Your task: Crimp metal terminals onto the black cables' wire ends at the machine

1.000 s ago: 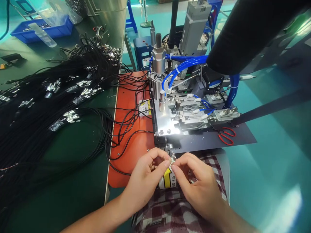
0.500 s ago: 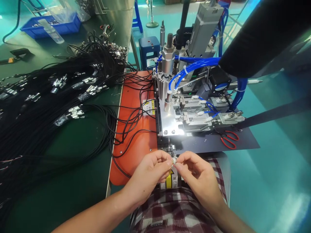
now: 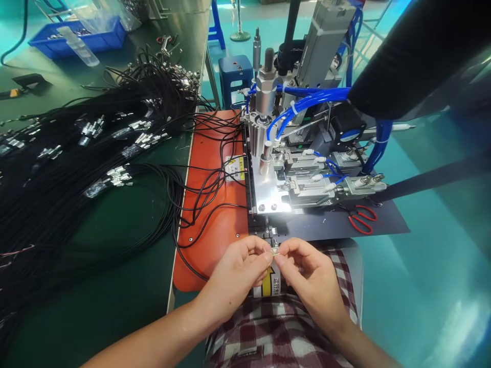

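My left hand (image 3: 242,268) is closed, thumb and forefinger pinched together in front of the machine's near end. My right hand (image 3: 312,273) pinches the same way just beside it, the fingertips almost meeting. Between the two pinches show thin light-coloured wires (image 3: 275,253), very small and partly hidden by the fingers. Right behind the fingertips is a small metal fixture (image 3: 273,242) on the machine's track. Below the hands, a yellow and white label (image 3: 267,286) faces up.
Black cables (image 3: 209,191) run over an orange board (image 3: 218,240) into the machine (image 3: 268,189). At left, a dark green table (image 3: 103,220) bears bundled cables with metal connectors (image 3: 119,176). Red-handled scissors (image 3: 362,220) lie on a grey plate (image 3: 310,230). A blue bin (image 3: 42,48) stands far left.
Both hands stay in nearly the same place, still pinching. The tiny wires between the fingertips have shifted slightly, and the view has moved a little.
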Tool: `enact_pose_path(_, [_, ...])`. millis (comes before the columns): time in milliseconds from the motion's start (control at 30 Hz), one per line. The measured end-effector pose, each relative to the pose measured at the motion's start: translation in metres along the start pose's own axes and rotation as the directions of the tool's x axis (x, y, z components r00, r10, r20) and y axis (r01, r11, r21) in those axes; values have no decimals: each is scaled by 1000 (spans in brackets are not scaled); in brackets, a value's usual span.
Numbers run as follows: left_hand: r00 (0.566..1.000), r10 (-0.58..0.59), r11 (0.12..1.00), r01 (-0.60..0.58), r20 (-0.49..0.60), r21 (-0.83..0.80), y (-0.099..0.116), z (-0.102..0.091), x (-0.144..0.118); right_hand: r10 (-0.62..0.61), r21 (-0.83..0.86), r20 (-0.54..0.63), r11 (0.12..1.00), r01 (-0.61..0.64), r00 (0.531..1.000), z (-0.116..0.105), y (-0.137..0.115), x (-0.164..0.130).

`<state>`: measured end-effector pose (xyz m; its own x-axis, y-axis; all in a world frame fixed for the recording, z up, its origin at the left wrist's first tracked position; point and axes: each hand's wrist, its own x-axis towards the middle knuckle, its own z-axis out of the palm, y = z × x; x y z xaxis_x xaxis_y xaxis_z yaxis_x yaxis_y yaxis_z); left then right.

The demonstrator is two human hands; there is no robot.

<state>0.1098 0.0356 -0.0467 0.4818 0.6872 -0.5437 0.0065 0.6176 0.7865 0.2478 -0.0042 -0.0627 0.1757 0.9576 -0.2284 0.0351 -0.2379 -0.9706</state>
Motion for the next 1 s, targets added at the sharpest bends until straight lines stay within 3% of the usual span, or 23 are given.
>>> enact_pose_path(267, [999,35,994,-30,39,-104,-4,3,-2,159,163,44,973,-164,986,0,0,3])
enact_pose_path(500, [996,69,984,-59,54,-168,-5,5,-3,207,252,97,941,-225,974,0,7,3])
enact_pose_path(667, [995,72,986,-60,72,-158,-4,4,-1,172,249,73,951,-185,982,-1,7,3])
enact_pose_path(867, [998,36,990,-29,46,-139,-1,6,-1,73,104,17,992,-74,997,-1,-1,2])
enact_pose_path(1000, [999,28,991,-23,38,-131,-1,6,-1,66,69,29,995,-68,997,-1,-2,3])
